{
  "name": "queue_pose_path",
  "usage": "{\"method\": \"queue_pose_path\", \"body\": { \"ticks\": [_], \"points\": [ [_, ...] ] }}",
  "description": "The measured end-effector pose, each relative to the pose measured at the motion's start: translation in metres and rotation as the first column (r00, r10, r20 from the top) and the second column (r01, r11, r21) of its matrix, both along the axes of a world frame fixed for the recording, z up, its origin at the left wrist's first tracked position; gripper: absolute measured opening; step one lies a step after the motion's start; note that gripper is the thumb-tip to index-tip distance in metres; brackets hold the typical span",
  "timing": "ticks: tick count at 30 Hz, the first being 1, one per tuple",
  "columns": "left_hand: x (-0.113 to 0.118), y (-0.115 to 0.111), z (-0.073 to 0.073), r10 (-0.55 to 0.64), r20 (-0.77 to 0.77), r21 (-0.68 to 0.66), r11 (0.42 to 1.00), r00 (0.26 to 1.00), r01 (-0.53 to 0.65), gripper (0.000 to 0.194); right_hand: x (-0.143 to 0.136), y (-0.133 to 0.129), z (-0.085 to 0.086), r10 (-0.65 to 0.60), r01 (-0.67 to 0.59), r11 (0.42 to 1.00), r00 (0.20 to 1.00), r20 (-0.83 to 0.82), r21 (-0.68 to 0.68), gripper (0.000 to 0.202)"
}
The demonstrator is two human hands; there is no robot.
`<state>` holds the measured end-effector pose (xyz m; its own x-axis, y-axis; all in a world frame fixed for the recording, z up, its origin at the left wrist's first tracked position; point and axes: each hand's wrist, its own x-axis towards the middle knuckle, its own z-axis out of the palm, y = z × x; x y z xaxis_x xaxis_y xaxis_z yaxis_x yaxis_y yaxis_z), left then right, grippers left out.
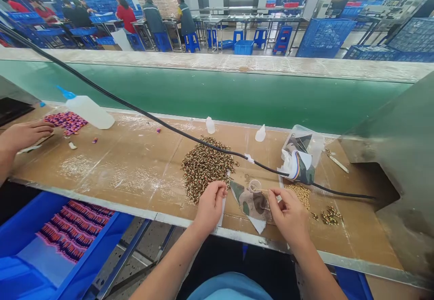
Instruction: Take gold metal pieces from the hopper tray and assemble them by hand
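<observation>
A small piece is pinched by the left hand (210,202) beside the bead pile (206,166) on the table (135,169); a thin part is pinched by the right hand (288,214) over the camouflage patch (252,202), seemingly mid-assembly; fine alignment is judged necessary.

White squeeze bottle (88,111) lying on surface (135,164), pink-purple bead pile (66,122) beside it. Black cable (142,111) crossing. Green conveyor belt (217,94) behind. Blue crate (81,264) below left. Co-worker's hand (25,135) far left.

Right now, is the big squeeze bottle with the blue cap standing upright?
No: the squeeze bottle lies on its side on the bench, beside the purple pieces.
</observation>
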<state>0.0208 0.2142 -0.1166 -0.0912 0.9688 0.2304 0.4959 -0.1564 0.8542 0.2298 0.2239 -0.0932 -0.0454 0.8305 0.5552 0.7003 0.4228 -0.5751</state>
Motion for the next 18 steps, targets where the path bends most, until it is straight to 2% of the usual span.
{"method": "queue_pose_path", "body": {
  "ticks": [1,3,6,10,14,18],
  "points": [
    [0.006,-0.002,0.002,-0.035,0.168,-0.094,0.994,0.985,0.052,0.018,0.0,0.0,0.0,-0.001,0.001,1.0,1.0,0.009,0.012,0.021],
    [0.02,-0.004,0.003,-0.053,0.472,-0.245,0.951,0.88,0.188,0.02,-0.001,0.0,0.001,0.001,-0.002,1.0,1.0,0.028,0.026,0.021],
    [0.038,-0.006,0.003,0.021,0.712,-0.323,0.897,0.702,0.301,0.028,0.0,0.0,0.001,0.02,-0.02,1.0,0.999,0.049,0.011,0.022],
    [0.05,-0.006,0.0,0.13,0.807,-0.342,0.898,0.576,0.276,0.036,0.003,-0.003,0.002,0.026,-0.026,1.0,1.0,0.015,-0.006,0.022],
    [0.053,-0.008,-0.006,0.174,0.842,-0.36,0.886,0.511,0.292,0.041,0.007,-0.008,0.004,0.004,-0.004,1.0,0.998,-0.065,0.0,0.017],
    [0.051,-0.01,-0.01,0.188,0.861,-0.37,0.869,0.472,0.329,0.043,0.007,-0.014,0.005,0.039,-0.041,0.999,0.99,-0.133,-0.016,0.014]
  ]
}}
